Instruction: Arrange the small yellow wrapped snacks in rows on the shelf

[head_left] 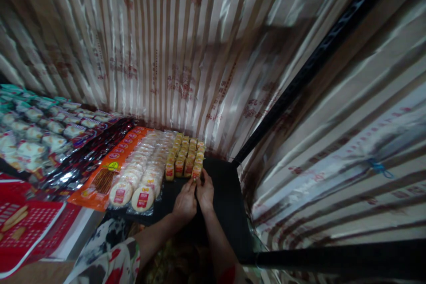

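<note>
Small yellow wrapped snack packs (179,166) stand in several neat rows on the black shelf (229,204). My left hand (184,202) reaches to the front pack (196,170) of the rightmost row, its fingertips closed together at the pack's lower front. Against the right side of that same pack are the bent fingers of my right hand (205,191). Both hands nearly meet there, and the fingertips partly hide the pack's lower edge. Left of the yellow packs lie two rows of round white crackers (143,199) in clear wrappers.
An orange snack bag (96,182) and dark glossy packets (71,171) lie farther left, then many white wrapped snacks (53,140). A red basket (29,230) stands at the lower left. Striped plastic sheeting (159,53) hangs behind, and a black post (293,88) slants at the right.
</note>
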Motion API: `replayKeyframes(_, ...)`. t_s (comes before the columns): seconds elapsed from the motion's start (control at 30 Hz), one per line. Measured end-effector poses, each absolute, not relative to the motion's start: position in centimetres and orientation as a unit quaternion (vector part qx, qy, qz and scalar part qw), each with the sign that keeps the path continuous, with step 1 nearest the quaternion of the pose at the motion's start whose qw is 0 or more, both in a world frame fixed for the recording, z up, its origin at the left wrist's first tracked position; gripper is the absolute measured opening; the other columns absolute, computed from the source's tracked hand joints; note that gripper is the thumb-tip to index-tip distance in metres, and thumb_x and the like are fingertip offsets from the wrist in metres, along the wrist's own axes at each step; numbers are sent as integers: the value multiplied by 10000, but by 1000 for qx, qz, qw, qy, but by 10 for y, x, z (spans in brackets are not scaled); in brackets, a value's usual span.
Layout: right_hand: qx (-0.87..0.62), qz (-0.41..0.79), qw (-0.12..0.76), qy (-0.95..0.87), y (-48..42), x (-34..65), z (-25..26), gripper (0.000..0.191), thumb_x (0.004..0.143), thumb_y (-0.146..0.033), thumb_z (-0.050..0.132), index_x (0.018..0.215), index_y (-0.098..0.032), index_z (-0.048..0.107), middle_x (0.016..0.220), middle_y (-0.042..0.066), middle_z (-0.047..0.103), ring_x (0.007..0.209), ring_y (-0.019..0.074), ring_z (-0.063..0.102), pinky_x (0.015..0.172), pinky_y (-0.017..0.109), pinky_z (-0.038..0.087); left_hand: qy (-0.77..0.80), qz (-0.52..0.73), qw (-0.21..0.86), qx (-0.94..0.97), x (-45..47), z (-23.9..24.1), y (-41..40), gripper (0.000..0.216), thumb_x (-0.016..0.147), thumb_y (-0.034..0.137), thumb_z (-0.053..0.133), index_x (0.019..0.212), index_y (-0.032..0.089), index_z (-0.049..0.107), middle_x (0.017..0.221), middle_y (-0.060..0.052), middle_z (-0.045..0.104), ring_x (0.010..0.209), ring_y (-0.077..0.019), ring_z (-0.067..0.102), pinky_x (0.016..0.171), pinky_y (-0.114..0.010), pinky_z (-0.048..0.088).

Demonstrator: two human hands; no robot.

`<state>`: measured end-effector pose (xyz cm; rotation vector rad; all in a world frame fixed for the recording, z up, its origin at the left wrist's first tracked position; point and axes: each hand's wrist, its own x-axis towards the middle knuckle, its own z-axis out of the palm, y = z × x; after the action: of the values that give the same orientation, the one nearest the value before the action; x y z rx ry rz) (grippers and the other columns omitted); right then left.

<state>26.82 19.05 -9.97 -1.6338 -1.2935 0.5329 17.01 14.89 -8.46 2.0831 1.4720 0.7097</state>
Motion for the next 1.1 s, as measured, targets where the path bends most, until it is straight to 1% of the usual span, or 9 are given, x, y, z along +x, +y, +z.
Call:
replayKeyframes(0.13, -666, 221, 473, -533, 189, 268, -100, 459, 774, -318, 448, 1193, -157, 539, 1141, 119, 580, 1029, 223, 542, 934, 365, 399, 541, 256, 246, 762, 170, -82, 149, 596, 685, 49, 401, 1281, 54, 426, 1365, -158, 411, 1284, -235, 345, 1089, -368, 292)
replayKeyframes(0.27, -676, 204, 469, -530, 179, 267, -100, 464, 767, -322, 463, 1179, -122, 542, 1155, 140, 564, 1044, 231, 527, 950, 372, 383, 539, 273, 248, 757, 165, -82, 141, 540, 688, 44, 401, 1222, 66, 481, 1367, -153, 401, 1267, -232, 359, 1081, -364, 304)
replayKeyframes(0.43, -681, 206, 473, -520, 150, 259, -104, 449, 763, -349, 475, 1137, -115, 560, 1098, 146, 586, 988, 230, 549, 905, 381, 417, 523, 328, 237, 750, 154, -90, 115, 466, 701, 52, 389, 1139, 117, 534, 1231, -120, 521, 1155, -213, 455, 1027, -388, 368)
replayKeyframes(0.57, -659, 280, 502, -485, 113, 244, -105, 438, 771, -388, 473, 1114, -134, 567, 1073, 134, 619, 916, 200, 598, 832, 343, 466, 491, 364, 232, 757, 137, -94, 79, 425, 703, 36, 351, 1053, 135, 573, 1097, -96, 584, 1045, -188, 504, 952, -361, 426)
replayKeyframes(0.7, -617, 365, 524, -460, 67, 223, -104, 424, 794, -404, 458, 1118, -148, 553, 988, 107, 667, 835, 173, 638, 751, 303, 503, 445, 353, 272, 777, 112, -102, 35, 342, 747, 63, 353, 981, 154, 586, 1010, -76, 609, 977, -175, 526, 879, -328, 454)
replayKeyframes(0.8, -616, 380, 488, -489, 34, 208, -105, 387, 815, -403, 431, 1069, -152, 582, 916, 92, 686, 798, 171, 646, 724, 293, 509, 443, 334, 301, 775, 93, -117, 6, 329, 768, 89, 372, 1011, 168, 579, 1026, -74, 606, 1004, -178, 525, 897, -331, 439)
replayKeyframes(0.87, -623, 371, 443, -528, 16, 200, -110, 352, 825, -385, 412, 1016, -169, 613, 901, 81, 693, 819, 179, 645, 748, 300, 502, 477, 296, 312, 766, 81, -128, -8, 347, 767, 96, 394, 1049, 183, 576, 1072, -79, 595, 1047, -183, 517, 926, -334, 420)
replayKeyframes(1.0, -611, 374, 335, -612, -5, 187, -131, 307, 812, -305, 416, 968, -178, 647, 960, 85, 694, 908, 202, 635, 837, 325, 470, 590, 115, 304, 739, 61, -144, -17, 379, 751, 104, 437, 1104, 166, 560, 1144, -105, 568, 1076, -196, 522, 953, -323, 391)
replayKeyframes(1.1, -612, 392, 263, -634, -7, 178, -149, 329, 800, -239, 396, 998, -151, 645, 1027, 117, 676, 969, 216, 619, 876, 341, 449, 632, 22, 276, 724, 51, -148, -10, 320, 782, 137, 410, 1057, 107, 571, 1144, -142, 563, 1068, -207, 531, 950, -314, 384)
